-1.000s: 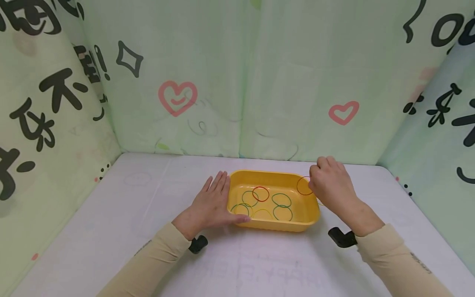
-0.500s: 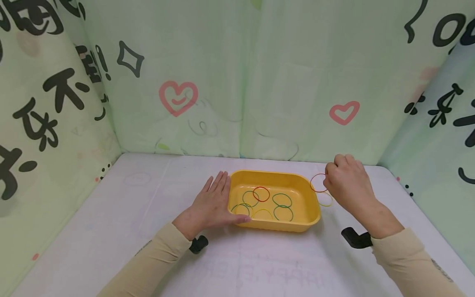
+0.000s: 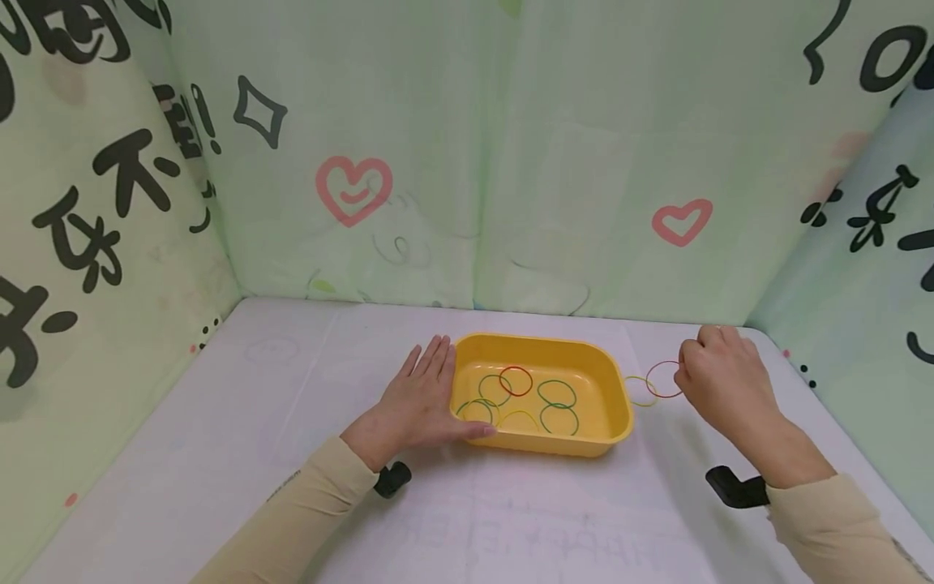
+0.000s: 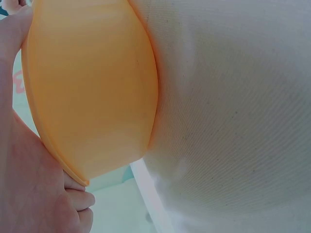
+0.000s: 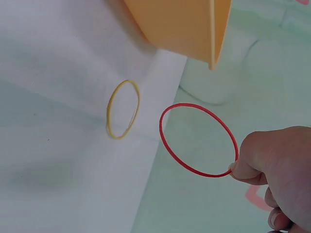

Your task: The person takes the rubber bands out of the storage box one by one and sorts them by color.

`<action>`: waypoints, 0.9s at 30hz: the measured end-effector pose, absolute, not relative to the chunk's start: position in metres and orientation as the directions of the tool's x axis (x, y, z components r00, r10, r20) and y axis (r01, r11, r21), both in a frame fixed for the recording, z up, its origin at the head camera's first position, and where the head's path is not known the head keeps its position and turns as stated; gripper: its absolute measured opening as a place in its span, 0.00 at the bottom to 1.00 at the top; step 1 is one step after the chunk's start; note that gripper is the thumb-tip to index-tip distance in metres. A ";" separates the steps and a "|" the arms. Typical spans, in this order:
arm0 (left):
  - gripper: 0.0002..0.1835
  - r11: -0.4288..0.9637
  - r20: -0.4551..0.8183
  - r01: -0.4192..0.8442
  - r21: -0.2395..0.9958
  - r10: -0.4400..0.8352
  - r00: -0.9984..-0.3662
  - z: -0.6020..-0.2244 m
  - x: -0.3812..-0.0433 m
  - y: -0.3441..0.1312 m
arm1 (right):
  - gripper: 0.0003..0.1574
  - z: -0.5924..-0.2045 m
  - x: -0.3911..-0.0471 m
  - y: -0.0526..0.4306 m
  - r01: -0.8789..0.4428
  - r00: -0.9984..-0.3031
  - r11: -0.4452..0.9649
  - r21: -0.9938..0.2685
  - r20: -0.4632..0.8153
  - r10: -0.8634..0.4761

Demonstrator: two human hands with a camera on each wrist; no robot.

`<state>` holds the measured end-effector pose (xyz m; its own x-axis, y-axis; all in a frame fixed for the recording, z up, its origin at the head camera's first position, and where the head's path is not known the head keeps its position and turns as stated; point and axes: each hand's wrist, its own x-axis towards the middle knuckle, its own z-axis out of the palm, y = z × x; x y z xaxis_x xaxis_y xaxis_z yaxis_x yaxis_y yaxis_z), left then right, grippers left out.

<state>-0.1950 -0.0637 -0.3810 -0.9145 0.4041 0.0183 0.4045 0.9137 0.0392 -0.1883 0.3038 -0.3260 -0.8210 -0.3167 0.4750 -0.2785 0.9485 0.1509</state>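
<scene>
My right hand (image 3: 726, 381) pinches a red rubber band (image 5: 198, 172) at its edge, and the band hangs off the table surface as an open loop. In the right wrist view a yellow rubber band (image 5: 109, 111) lies on the table, apart from the red one. My left hand (image 3: 412, 405) rests along the left end of a yellow plastic tray (image 3: 543, 444), fingers straight on its side and thumb along the front rim. Inside the tray lie several green rubber bands (image 3: 557, 382), another red rubber band (image 3: 516, 367) and yellow ones (image 3: 520, 411), some overlapping.
A white table (image 3: 438, 527) carries the tray, with its back edge against a pale green curtain (image 3: 554, 162) printed with hearts and black characters. Similar cloth hangs at the left and right sides.
My right hand has carried the red band from over the tray's right end out to the right, past the yellow band on the table. My left hand has stayed at the tray.
</scene>
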 end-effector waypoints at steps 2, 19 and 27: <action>0.70 0.914 0.018 0.405 0.039 0.404 -0.914 -0.381 -0.195 -0.064 | 0.04 -0.330 -0.188 0.309 -0.288 -0.813 0.945 0.155 0.483 -0.327; 0.71 0.917 0.008 0.397 0.024 0.397 -0.918 -0.379 -0.196 -0.064 | 0.11 -0.350 -0.183 0.340 -0.262 -0.896 0.954 0.147 0.329 -0.297; 0.70 0.914 0.010 0.405 0.019 0.405 -0.914 -0.379 -0.196 -0.064 | 0.09 -0.356 -0.184 0.351 -0.197 -0.930 0.968 0.158 0.282 -0.235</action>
